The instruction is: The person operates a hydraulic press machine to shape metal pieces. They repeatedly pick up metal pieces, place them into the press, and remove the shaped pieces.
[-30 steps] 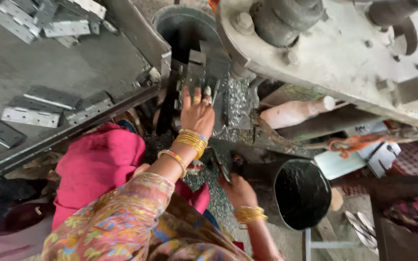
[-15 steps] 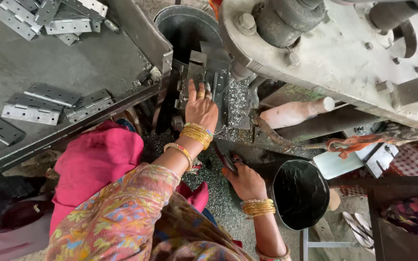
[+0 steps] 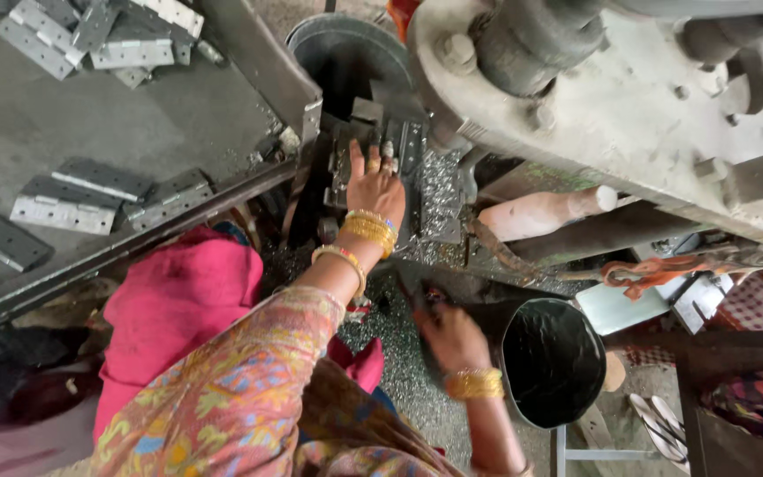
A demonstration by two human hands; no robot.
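My left hand reaches up to the die block of a heavy grey press. Its fingers lie stretched and apart on a small perforated metal plate there. Gold bangles ring the wrist, and a patterned sleeve covers the arm. My right hand is lower, blurred, just left of a black bucket, over a floor strewn with metal chips. Something dark shows at its fingertips; whether it grips it is unclear.
A grey tray table at left holds several metal hinge plates. A dark round bin stands behind the die. A pink cloth lies on my lap. A pale handle juts from the press.
My right hand has dropped away from the press base and moved down toward the black bucket. My left hand stays on the die, its fingers reaching slightly farther in.
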